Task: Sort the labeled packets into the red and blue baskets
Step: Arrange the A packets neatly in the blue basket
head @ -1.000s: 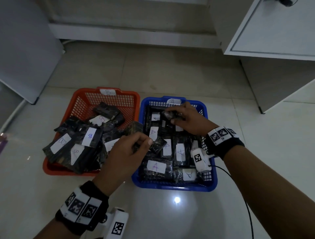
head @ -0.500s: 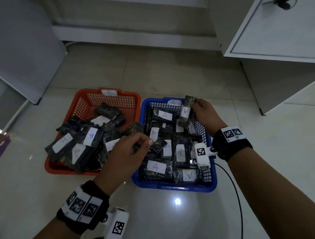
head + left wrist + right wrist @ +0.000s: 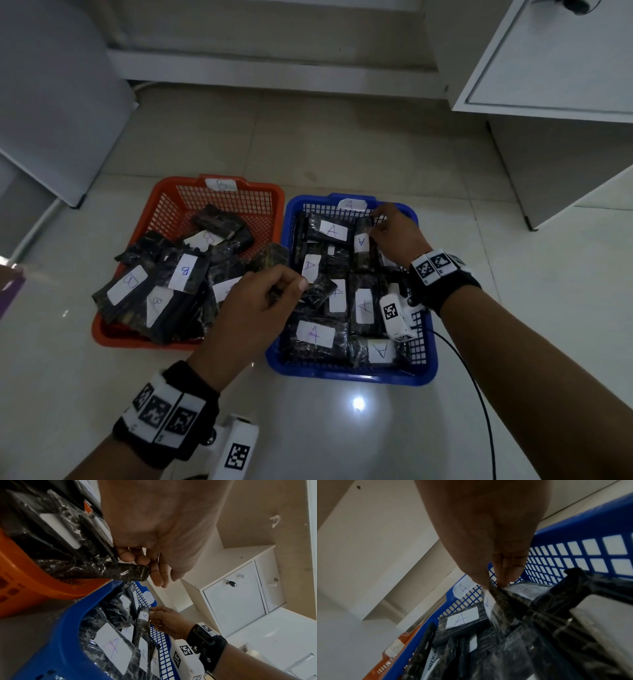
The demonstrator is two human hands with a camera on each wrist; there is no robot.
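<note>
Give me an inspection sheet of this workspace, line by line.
Surface: pale glossy tiled floor, a light reflected in it.
Job's things: red basket tagged B, heaped with B packets; blue basket tagged A, filled with A packets.
Clutter: nothing seen.
Hands: left hand pinches a dark packet, label unseen; right hand pinches an A packet inside the blue basket.
Cables: black cable from the right wrist.
Surroundings: white cabinets.
</note>
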